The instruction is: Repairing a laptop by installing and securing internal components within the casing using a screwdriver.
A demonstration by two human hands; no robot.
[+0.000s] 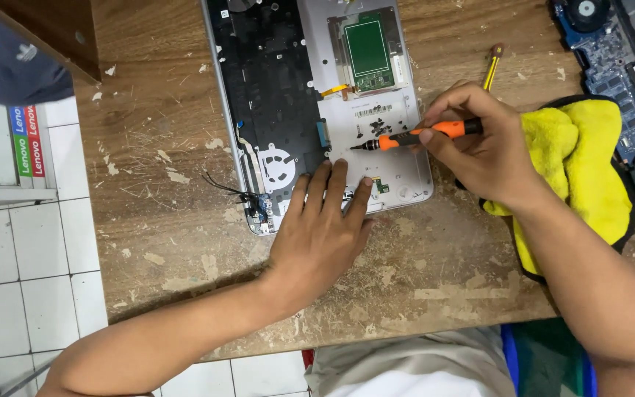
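An opened silver laptop shell (413, 173) lies inside-up on the worn wooden table (163, 220), showing the black keyboard back and a green touchpad board (367, 48). My left hand (321, 235) rests flat on the shell's near edge, fingers spread. My right hand (479, 140) grips an orange-and-black screwdriver (413, 137), its tip pointing left just above the shell near a small pile of black screws (380, 126).
A yellow cloth with black edging (589, 162) lies under my right wrist. A blue circuit board with fans (619, 51) sits at the far right. A yellow-handled tool (492, 65) lies beyond my right hand. White floor tiles show left of the table.
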